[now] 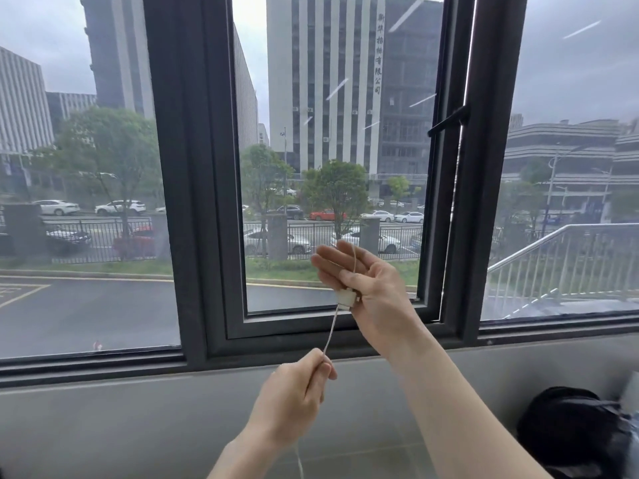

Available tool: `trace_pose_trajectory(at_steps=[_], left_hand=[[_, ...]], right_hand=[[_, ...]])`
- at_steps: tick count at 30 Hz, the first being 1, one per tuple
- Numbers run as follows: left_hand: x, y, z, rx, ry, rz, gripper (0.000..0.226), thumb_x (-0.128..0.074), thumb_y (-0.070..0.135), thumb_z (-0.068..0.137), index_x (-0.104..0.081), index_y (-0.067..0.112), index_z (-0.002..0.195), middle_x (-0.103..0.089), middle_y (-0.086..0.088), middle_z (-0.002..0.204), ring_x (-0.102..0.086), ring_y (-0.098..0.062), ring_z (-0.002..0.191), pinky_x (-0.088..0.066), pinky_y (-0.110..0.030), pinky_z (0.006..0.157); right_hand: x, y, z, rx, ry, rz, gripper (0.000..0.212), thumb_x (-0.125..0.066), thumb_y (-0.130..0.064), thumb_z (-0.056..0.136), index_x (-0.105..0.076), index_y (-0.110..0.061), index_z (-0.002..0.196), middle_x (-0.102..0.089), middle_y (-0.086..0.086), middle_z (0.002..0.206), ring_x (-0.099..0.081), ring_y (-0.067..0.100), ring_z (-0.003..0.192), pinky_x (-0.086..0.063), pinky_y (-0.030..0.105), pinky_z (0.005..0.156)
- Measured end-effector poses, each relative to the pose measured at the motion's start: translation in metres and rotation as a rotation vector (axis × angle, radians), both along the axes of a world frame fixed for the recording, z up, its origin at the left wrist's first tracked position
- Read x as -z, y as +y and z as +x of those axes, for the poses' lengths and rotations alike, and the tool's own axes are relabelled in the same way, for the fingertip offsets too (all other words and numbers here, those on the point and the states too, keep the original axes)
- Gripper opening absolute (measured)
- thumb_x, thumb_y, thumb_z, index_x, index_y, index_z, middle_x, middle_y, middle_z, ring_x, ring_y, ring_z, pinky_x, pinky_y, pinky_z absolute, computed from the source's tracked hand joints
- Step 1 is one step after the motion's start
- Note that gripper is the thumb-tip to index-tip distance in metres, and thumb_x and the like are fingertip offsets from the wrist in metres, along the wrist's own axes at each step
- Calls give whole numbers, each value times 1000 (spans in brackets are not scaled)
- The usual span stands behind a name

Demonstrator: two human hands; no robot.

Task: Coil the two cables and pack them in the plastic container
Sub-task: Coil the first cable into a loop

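A thin white cable (331, 331) runs taut between my two hands, raised in front of the window. My right hand (363, 283) is held up with fingers spread; the cable's white plug (346, 299) is pinned under its thumb and a strand loops up over the fingers. My left hand (297, 395) is lower and pinches the cable in a closed fist. The rest of the cable hangs down past my left wrist and out of the bottom of the view. No second cable and no plastic container are in view.
A dark-framed window (207, 202) fills the view, with a grey sill (138, 416) below it. A black bag-like object (574, 430) lies on the sill at the lower right. A window handle (447, 122) sticks out at the upper right.
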State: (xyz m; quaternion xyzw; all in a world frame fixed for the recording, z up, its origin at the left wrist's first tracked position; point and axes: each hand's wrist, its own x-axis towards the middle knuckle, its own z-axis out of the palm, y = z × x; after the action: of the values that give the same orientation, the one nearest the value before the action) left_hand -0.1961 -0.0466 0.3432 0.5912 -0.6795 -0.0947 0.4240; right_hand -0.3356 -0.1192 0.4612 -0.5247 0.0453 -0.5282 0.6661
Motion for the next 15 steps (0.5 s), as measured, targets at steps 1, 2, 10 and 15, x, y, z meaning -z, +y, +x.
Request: trace_pose_trajectory(at_steps=[1,2,10,15], left_hand=[[-6,4,1,-34,-107,-14,19,-42,38,104,-56,34,93,-58,17,59,-56,-10,60,-46,-29,62],[-13,8,3,-70,-208,-45,19,-40,41,104,-55,33,95,-60,19,63,-59,-12,66,-47,-31,64],[-84,21,26,-121,-527,-367,19,-50,47,94,-59,31,90,-59,20,69,-56,-8,61,-45,-27,57],[-107,7,48,-20,-469,-331,6,-67,39,94,-67,34,91,-59,22,79,-52,5,65,-42,-22,61]], right_hand=[[3,-1,2,122,54,-30,37,-44,18,97,-56,-1,126,-74,18,120,-72,31,113,-58,39,99],[6,-2,4,232,119,-62,40,-42,19,97,-58,-4,126,-74,16,120,-72,28,114,-56,39,102],[26,-2,2,287,721,-279,39,-40,11,102,-64,0,131,-75,12,112,-74,8,94,-60,19,85],[33,9,-1,52,756,-263,26,-45,-4,107,-69,0,117,-74,16,102,-74,29,90,-58,48,95]])
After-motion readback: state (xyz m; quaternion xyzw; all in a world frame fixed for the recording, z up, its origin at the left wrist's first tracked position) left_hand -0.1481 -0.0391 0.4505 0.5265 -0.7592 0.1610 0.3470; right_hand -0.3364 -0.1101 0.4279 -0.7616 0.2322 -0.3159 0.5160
